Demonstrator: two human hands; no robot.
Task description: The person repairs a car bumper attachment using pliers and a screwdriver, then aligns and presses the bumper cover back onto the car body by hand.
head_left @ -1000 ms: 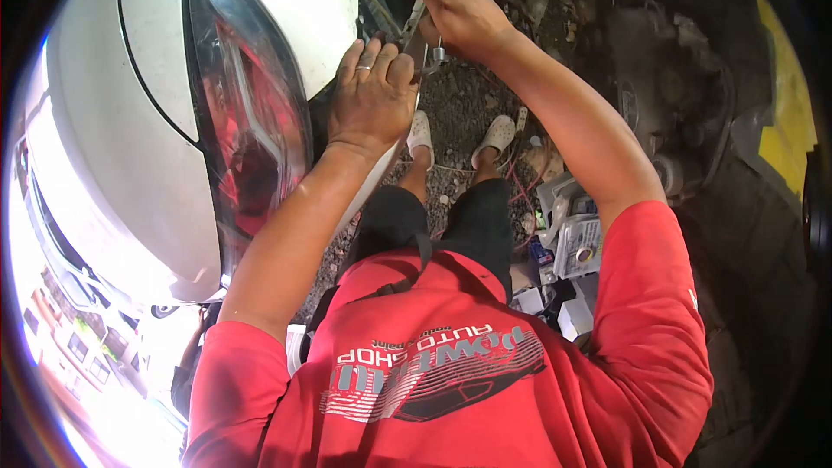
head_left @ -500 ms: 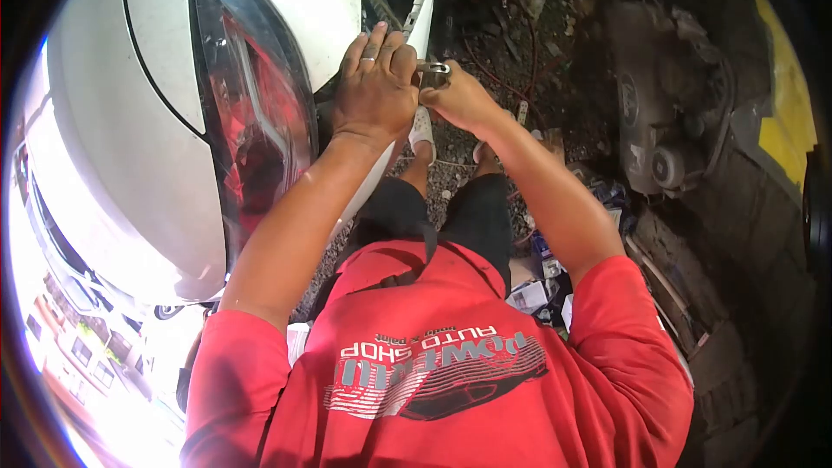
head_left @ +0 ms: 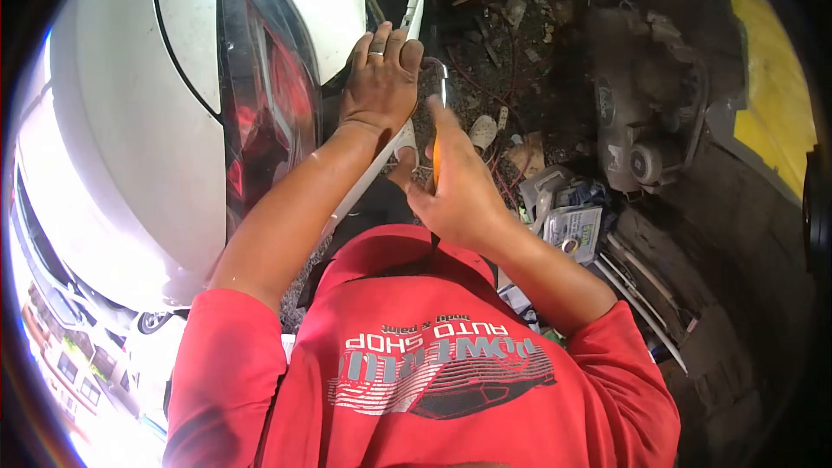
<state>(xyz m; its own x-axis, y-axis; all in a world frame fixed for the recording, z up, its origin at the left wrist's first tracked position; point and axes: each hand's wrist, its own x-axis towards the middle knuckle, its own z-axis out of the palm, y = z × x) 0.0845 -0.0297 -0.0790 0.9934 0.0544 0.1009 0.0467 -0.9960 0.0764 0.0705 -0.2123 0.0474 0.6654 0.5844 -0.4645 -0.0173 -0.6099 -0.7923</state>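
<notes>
My left hand (head_left: 380,91) lies against the edge of a loose white bumper panel (head_left: 415,13) beside the car. Its fingers are stretched out and slightly spread, with a ring on one of them. To its right, my right hand (head_left: 464,186) is closed around an orange-handled tool with a metal shaft (head_left: 445,82) that bends over at the top toward the panel. Whether the bent tip touches the panel is hidden behind my left hand. The car's red and clear tail light (head_left: 273,91) is left of my left forearm.
The white car body (head_left: 121,121) fills the left side. On the right stand a dark, dusty mechanical part (head_left: 646,104) and a yellow panel (head_left: 763,78). A printed container (head_left: 572,230) and litter lie on the ground by my feet. A red hose (head_left: 511,78) crosses the dirt.
My right hand has moved down and back from the panel edge, so the orange handle and metal shaft now show. The left hand stays at the panel. The view has shifted slightly.
</notes>
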